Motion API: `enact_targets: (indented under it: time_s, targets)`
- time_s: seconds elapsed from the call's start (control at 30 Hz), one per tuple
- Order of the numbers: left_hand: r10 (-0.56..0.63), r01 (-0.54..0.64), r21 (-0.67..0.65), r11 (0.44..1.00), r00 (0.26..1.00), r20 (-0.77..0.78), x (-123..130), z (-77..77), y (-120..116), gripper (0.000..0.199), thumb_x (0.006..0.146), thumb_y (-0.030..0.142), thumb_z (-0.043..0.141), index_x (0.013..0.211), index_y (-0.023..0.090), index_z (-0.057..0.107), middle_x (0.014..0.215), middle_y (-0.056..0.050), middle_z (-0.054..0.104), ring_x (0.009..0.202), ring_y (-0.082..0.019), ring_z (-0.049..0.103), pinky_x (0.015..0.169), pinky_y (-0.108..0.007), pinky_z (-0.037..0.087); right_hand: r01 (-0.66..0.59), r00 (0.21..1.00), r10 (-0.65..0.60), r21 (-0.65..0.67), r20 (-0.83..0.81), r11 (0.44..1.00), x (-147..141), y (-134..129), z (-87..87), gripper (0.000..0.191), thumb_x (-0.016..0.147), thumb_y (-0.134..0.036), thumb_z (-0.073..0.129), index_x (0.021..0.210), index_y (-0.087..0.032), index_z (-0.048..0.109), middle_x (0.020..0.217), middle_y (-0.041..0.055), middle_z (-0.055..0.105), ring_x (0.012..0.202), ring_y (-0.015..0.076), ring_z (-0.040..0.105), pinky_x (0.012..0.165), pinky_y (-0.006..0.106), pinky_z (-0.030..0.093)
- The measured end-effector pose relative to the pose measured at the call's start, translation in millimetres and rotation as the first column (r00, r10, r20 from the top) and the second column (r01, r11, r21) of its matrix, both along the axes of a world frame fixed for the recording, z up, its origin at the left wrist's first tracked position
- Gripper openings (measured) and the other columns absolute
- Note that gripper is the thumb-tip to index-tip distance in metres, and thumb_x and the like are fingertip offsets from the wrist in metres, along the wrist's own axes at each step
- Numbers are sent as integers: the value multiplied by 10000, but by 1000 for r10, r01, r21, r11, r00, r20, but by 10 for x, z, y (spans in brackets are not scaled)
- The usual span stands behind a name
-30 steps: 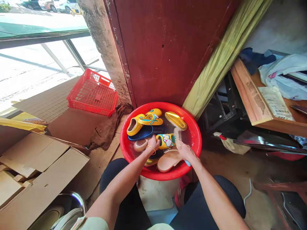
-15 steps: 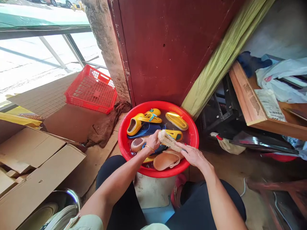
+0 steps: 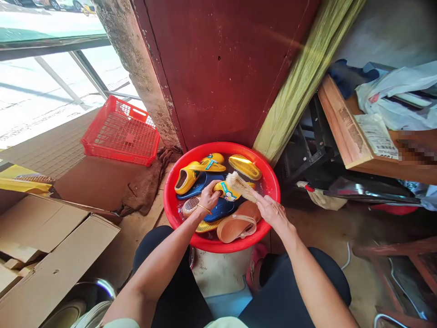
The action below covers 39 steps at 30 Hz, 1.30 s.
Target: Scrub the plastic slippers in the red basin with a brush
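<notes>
Left hand (image 3: 209, 198), fingers gripping yellow clog (image 3: 224, 187); right hand (image 3: 273, 212), fingers holding brush (image 3: 241, 186) over it. Likely scrubbing; next stroke calls for steady clog.

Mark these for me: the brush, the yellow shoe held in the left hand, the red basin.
Brush (image 3: 241, 186): head view, on its pale bristles.
Held yellow shoe (image 3: 227, 193): head view, on its decorated upper.
Red basin (image 3: 223, 247): head view, on its near rim.
</notes>
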State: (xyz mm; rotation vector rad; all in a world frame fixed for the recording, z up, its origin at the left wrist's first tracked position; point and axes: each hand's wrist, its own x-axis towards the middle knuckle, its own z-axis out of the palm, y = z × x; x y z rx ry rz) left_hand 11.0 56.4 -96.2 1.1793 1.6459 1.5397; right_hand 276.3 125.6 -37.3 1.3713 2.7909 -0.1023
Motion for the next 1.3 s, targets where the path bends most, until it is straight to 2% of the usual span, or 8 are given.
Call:
enact_targets:
  time_s: [0.13, 0.3, 0.47, 0.57, 0.9, 1.03, 1.13, 1.3]
  targets:
    - [69, -58, -69, 996, 981, 182, -62, 45, 39, 300, 677, 249, 600, 955, 168, 676, 809, -2, 685, 761, -172, 629, 714, -278, 544, 209, 978, -210, 46, 10, 977, 154, 83, -37, 572, 1017, -322, 373, 1578, -342, 265, 1020, 75, 686, 797, 182, 664, 676, 262, 482]
    - [137, -88, -122, 989, 865, 483, -53, 117, 98, 309, 622, 238, 658, 923, 166, 655, 795, -7, 701, 738, -193, 669, 681, -312, 580, 8, 996, -4, 44, -90, 999, -36, -55, -113, 545, 1024, -323, 356, 1563, -373, 296, 1031, 50, 666, 858, 174, 652, 696, 251, 467]
    - [256, -186, -177, 966, 756, 603, -178, 177, 34, 333, 655, 285, 705, 968, 180, 660, 915, -35, 730, 785, -200, 692, 695, -328, 591, 145, 988, -134, 160, -81, 976, 121, 146, -78, 520, 1009, -316, 406, 1528, -339, 392, 1009, 63, 673, 826, 188, 630, 683, 279, 431]
    - [281, -237, -154, 959, 746, 604, -298, 246, 16, 358, 669, 299, 726, 1006, 187, 677, 963, -45, 741, 807, -203, 699, 705, -322, 588, 86, 994, -69, 212, -86, 974, 261, 217, -55, 480, 1005, -320, 428, 1483, -316, 469, 1042, 68, 676, 858, 191, 616, 734, 291, 413]
    - [173, -63, -199, 978, 778, 604, -375, 421, 12, 273, 668, 325, 723, 860, 132, 700, 812, -78, 747, 725, -231, 700, 674, -337, 576, -74, 993, 84, 122, -79, 990, -58, 28, -41, 456, 1013, -296, 409, 1457, -340, 505, 973, 53, 654, 895, 181, 587, 756, 273, 381]
    - [-11, 156, -124, 980, 664, 748, -259, 418, -23, 338, 697, 356, 663, 934, 117, 686, 885, -123, 750, 840, -277, 712, 742, -415, 591, -134, 990, 139, 125, -33, 983, -393, -143, -4, 483, 1031, -267, 325, 1483, -362, 467, 1041, 85, 641, 915, 208, 579, 770, 297, 374]
    - [-65, 218, -81, 973, 588, 806, -224, 461, -81, 410, 748, 428, 629, 1017, 121, 676, 944, -142, 745, 884, -302, 713, 755, -456, 594, -121, 992, 125, 123, -26, 985, -553, -209, 20, 492, 1034, -271, 302, 1495, -353, 450, 1077, 106, 632, 919, 219, 573, 774, 302, 372]
    - [-99, 213, -50, 976, 632, 768, -176, 549, -186, 487, 719, 394, 761, 1111, 123, 660, 1022, -134, 741, 894, -283, 714, 779, -427, 600, -128, 991, 132, 85, -38, 988, -558, -176, -33, 486, 1043, -311, 296, 1506, -374, 430, 1111, 102, 628, 932, 219, 574, 792, 301, 380]
